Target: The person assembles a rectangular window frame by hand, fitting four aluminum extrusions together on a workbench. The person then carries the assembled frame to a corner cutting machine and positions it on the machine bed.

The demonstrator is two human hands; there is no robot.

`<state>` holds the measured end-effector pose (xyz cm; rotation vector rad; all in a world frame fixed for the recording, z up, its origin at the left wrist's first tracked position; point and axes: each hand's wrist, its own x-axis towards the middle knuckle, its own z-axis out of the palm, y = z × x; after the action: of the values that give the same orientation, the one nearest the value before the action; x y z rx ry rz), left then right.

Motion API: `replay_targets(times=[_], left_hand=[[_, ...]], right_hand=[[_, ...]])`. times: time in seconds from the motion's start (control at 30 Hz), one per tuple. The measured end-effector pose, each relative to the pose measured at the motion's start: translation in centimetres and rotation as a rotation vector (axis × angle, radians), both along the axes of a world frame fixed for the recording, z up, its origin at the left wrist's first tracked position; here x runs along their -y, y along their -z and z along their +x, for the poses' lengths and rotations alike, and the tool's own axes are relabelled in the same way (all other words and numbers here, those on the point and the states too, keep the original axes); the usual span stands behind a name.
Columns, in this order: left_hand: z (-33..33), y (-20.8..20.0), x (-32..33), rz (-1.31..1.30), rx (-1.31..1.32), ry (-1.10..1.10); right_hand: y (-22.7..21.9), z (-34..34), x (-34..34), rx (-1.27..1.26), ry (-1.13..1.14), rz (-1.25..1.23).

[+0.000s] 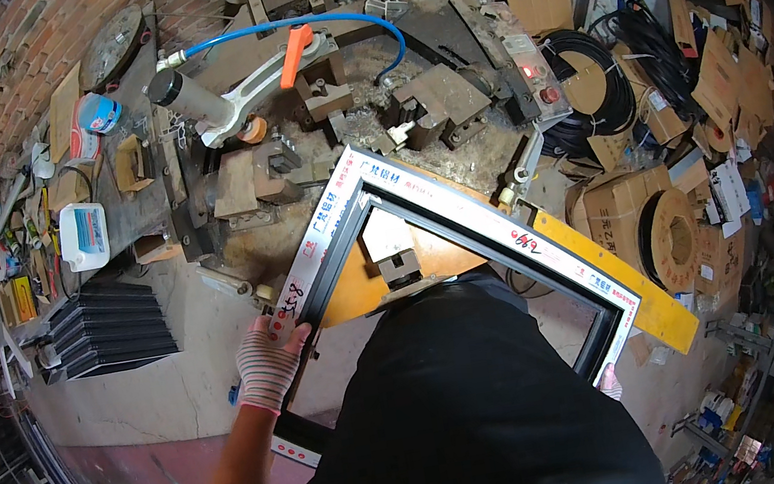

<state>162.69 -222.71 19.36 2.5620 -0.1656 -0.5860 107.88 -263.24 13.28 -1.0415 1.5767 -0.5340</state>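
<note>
A rectangular window frame, with film-covered white faces and dark inner edges, is held tilted in front of my body, one corner pointing away toward the machine. My left hand, in a striped glove, grips its left side, thumb on the white face. At the right corner my right hand holds the edge; only a few gloved fingertips show, the rest is hidden. Beyond the far corner sits a machine with heavy metal blocks. Through the frame's opening I see an orange-yellow plate and a dark metal block.
Above the machine are a grey cylinder, an orange lever and a curved blue hose. A yellow bar juts out at right, beside cardboard boxes and a spool. Dark stacked profiles and a white jug stand left.
</note>
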Motion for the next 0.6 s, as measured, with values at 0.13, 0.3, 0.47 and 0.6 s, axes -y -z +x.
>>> replay_targets(times=[0.13,0.3,0.47,0.6], left_hand=[[-0.2,-0.5,1.0,0.214,0.047,0.100],[0.0,-1.4,2.0,0.249,0.096,0.133],[0.3,-1.1,2.2,0.218,0.063,0.087],[-0.1,-0.2,2.1,0.154,0.080,0.069]], right_hand=[[0.1,1.2,1.1,0.025,-0.037,0.018],[-0.3,2.5,2.4,0.048,-0.089,0.021],[-0.4,3.2,3.6,-0.060,-0.115,0.042],[0.0,3.3,4.6,0.031,-0.149,0.040]])
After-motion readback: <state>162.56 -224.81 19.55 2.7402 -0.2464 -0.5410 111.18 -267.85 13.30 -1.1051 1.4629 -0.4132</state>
